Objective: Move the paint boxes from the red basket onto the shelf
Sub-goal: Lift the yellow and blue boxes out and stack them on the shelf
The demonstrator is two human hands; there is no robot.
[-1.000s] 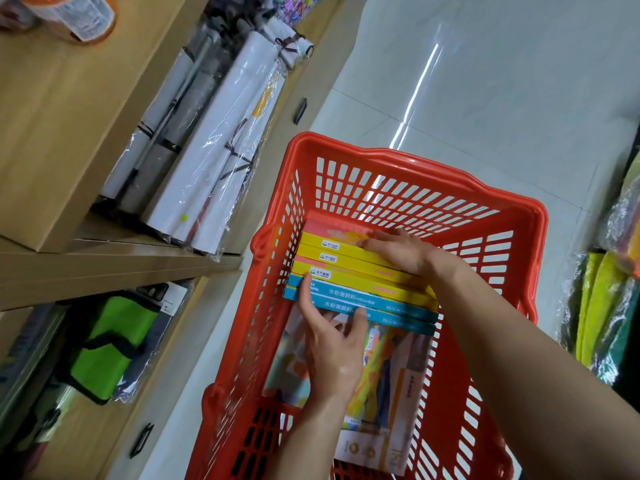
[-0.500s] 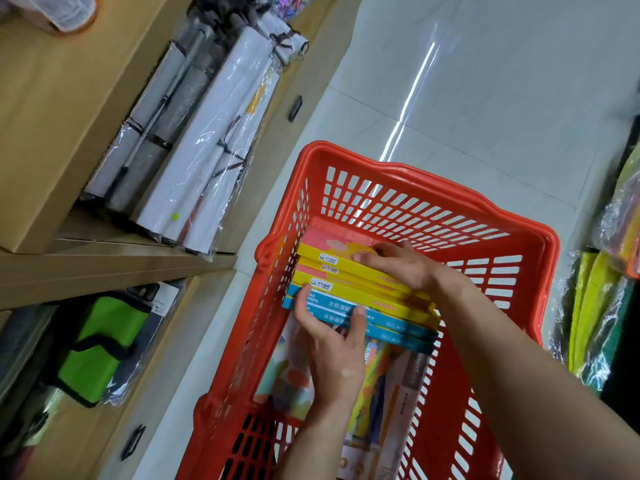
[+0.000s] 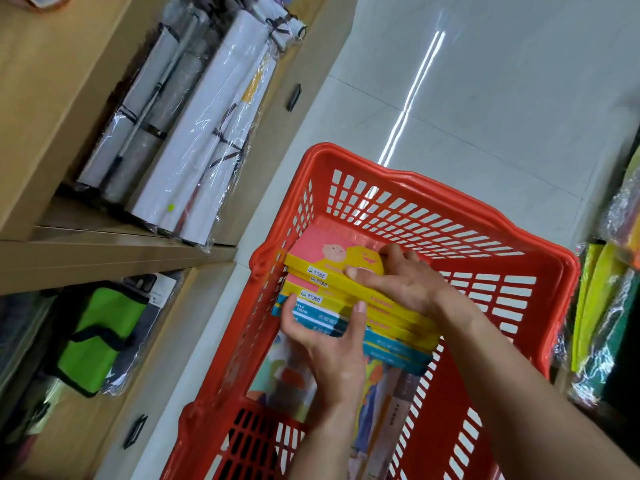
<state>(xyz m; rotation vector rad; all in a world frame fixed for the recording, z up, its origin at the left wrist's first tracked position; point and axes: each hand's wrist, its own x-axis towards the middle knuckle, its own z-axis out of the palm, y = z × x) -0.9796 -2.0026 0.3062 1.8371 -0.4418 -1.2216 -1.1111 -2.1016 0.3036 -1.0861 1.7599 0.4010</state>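
Left hand: fingers clamped on the near edge of the stack of paint boxes. Right hand: fingers clamped over the stack's top and far side. The stack sits inside the red basket on the floor, beside the wooden shelf holding wrapped rolls.

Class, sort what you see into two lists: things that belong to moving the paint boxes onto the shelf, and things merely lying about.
Belongs to the job:
paint boxes
red basket
shelf
left hand
right hand

Just lying about:
wrapped rolls
green bag
colourful packs under the boxes
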